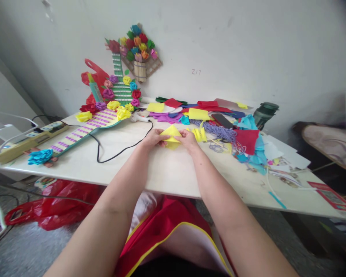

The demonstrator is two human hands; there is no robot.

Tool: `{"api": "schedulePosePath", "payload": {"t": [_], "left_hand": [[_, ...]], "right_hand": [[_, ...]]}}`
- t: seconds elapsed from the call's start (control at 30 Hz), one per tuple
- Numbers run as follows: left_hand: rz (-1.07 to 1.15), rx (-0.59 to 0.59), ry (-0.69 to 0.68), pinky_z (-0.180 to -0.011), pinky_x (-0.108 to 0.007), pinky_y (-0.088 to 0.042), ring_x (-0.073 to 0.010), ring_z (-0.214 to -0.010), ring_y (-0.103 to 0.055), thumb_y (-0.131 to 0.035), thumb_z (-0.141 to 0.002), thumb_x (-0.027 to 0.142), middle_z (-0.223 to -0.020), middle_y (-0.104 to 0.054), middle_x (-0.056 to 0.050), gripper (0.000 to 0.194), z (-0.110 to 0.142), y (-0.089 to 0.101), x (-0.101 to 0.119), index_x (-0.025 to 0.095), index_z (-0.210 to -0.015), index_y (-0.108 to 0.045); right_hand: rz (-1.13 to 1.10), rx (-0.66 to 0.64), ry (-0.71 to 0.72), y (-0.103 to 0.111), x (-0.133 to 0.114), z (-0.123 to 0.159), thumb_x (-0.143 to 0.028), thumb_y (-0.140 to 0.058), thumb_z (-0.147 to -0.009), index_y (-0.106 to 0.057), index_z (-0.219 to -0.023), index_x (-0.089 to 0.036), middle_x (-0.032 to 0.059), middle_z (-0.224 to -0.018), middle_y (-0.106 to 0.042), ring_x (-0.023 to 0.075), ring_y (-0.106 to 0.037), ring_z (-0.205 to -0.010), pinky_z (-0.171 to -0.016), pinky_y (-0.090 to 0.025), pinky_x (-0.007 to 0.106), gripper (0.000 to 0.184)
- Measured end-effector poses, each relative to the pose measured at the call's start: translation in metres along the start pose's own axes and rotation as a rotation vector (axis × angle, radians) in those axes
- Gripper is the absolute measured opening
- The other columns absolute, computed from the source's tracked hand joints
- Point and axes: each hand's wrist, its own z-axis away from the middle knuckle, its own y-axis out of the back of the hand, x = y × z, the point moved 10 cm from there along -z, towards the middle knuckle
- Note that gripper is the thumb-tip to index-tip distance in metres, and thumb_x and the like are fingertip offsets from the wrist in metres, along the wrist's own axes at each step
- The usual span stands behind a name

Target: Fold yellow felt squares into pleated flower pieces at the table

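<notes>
Left hand: your left hand (pixel 155 139) is holding one side of the yellow sheet (pixel 172 137) between the thumb and the fingers.
Right hand: your right hand (pixel 188 139) is pinching the other side of the same sheet.
Yellow sheet: it is between your two hands, above the desk (pixel 173 175), and it looks folded, with a pointed top.
Yellow curled pieces: these (pixel 200 134) lie just beside your right hand, on its right.
Purple strings: the bundle (pixel 217 131) is farther to the right of your right hand.
Coloured sheets: the pile (pixel 198 114) is beyond your hands, with yellow, red and purple ones.
Black cable: it (pixel 127 149) curves on the desk, to the left of your left hand.
Striped panel: it (pixel 83 131) lies well to the left of your left hand, with flowers near its ends.
Dark green bottle: it (pixel 265 114) stands far right of your right hand.
</notes>
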Motion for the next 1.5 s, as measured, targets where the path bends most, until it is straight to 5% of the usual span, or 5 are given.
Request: {"api": "schedulePosePath", "payload": {"t": [0.33, 0.6, 0.87, 1.13, 1.5], "left_hand": [[-0.02, 0.158, -0.049, -0.041, -0.02, -0.037, -0.0091, -0.039, -0.05, -0.059, -0.071, 0.064, -0.046, -0.057, -0.001, 0.05, 0.005, 0.013, 0.011, 0.014, -0.063, -0.059], [-0.132, 0.091, -0.114, -0.042, -0.02, -0.034, -0.0083, -0.046, -0.047, -0.075, -0.059, 0.05, -0.052, -0.055, 0.001, 0.04, 0.004, 0.005, 0.014, 0.012, -0.068, -0.065], [-0.011, 0.117, -0.153, -0.047, -0.021, -0.039, -0.0093, -0.05, -0.05, -0.077, -0.057, 0.049, -0.057, -0.059, -0.001, 0.044, 0.003, 0.007, 0.018, 0.01, -0.073, -0.067], [0.079, 0.148, -0.163, -0.049, -0.021, -0.042, -0.0099, -0.054, -0.053, -0.079, -0.056, 0.047, -0.061, -0.061, -0.002, 0.041, 0.002, 0.012, 0.016, 0.011, -0.071, -0.066], [0.118, 0.177, -0.144, -0.053, -0.023, -0.046, -0.0118, -0.056, -0.056, -0.081, -0.053, 0.046, -0.062, -0.062, -0.002, 0.044, -0.001, 0.015, 0.012, 0.01, -0.072, -0.065]], "right_hand": [[-0.047, -0.018, 0.021, -0.001, -0.004, 0.0, -0.027, -0.078, -0.049, -0.06, -0.076, -0.018, 0.0001, -0.074, -0.068, 0.0151, -0.063, -0.069, -0.071, -0.051, 0.029, 0.034], [-0.015, -0.11, 0.044, -0.014, -0.009, 0.006, -0.03, -0.078, -0.049, -0.061, -0.079, -0.018, -0.001, -0.075, -0.067, 0.0136, -0.062, -0.069, -0.069, -0.05, 0.027, 0.037], [-0.001, -0.09, -0.018, -0.006, -0.01, 0.007, -0.061, -0.064, -0.066, -0.055, -0.066, -0.018, 0.0007, -0.059, -0.059, 0.0087, -0.049, -0.047, -0.04, -0.032, 0.02, 0.044], [0.128, -0.114, -0.058, -0.008, -0.007, 0.01, -0.04, -0.074, -0.06, -0.055, -0.051, -0.017, -0.0035, -0.038, -0.046, 0.0048, -0.033, -0.036, -0.036, -0.021, 0.02, 0.032], [0.067, -0.138, -0.096, -0.01, -0.004, 0.012, -0.041, -0.076, -0.06, -0.055, -0.057, -0.018, -0.0012, -0.049, -0.056, 0.0055, -0.036, -0.036, -0.035, -0.021, 0.021, 0.031]]}}
